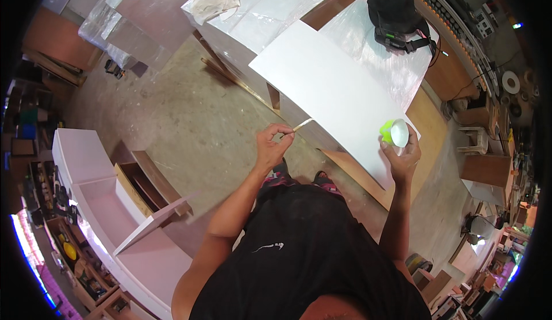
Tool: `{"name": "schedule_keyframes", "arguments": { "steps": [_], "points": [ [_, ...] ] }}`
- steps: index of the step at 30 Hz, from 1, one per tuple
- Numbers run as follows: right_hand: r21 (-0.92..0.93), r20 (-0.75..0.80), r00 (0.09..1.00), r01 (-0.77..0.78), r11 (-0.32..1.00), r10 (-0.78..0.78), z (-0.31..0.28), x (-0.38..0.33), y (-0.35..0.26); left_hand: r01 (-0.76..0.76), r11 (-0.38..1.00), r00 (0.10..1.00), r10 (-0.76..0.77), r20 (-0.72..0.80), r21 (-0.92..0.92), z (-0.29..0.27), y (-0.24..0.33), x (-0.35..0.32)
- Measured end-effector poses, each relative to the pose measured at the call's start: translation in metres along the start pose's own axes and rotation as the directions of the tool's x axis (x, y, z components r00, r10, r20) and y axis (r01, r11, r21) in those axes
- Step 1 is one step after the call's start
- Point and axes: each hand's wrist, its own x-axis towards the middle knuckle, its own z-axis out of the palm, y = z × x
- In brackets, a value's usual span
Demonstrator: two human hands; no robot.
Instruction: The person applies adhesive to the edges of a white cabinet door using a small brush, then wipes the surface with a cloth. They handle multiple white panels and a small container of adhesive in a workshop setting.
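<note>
Pinched in the fingers of my left hand (274,146) is a thin paintbrush (300,126), its white-coated tip at the near edge of a white panel (336,87). I cannot tell if the bristles touch the edge. My right hand (405,160) is closed round a small cup (399,132), bright green outside and white inside. The cup tilts toward me above the panel's right end. White stuff shows inside it, though I cannot make out how much.
Behind the panel, a black bag (393,10) rests on a plastic-wrapped surface, and a crumpled cloth (214,3) lies farther left. A white cabinet piece (109,205) stands at the left. A plywood sheet (428,122) and a stool (473,140) are on the right.
</note>
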Motion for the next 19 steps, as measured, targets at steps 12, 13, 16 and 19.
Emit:
{"name": "schedule_keyframes", "arguments": {
  "steps": [12, 13, 16, 19],
  "points": [
    [0.016, 0.014, 1.0, 0.022, 1.0, -0.022, -0.055, -0.001, 0.014, 0.032, 0.999, 0.999, -0.033, -0.031, -0.033, 0.04, 0.002, -0.042],
    [0.012, 0.017, 1.0, 0.023, 1.0, -0.023, -0.06, -0.002, 0.017, 0.007, 0.999, 1.0, -0.006, 0.016, -0.046, 0.042, 0.001, -0.048],
    [0.007, 0.036, 0.999, 0.033, 0.999, -0.033, -0.073, -0.003, 0.025, 0.045, 0.997, 0.993, -0.052, -0.105, -0.066, 0.037, -0.013, -0.045],
    [0.008, 0.059, 0.997, 0.048, 0.999, -0.049, -0.081, -0.003, 0.026, 0.068, 0.993, 0.967, -0.09, -0.24, -0.098, 0.044, -0.014, -0.038]
  ]
}}
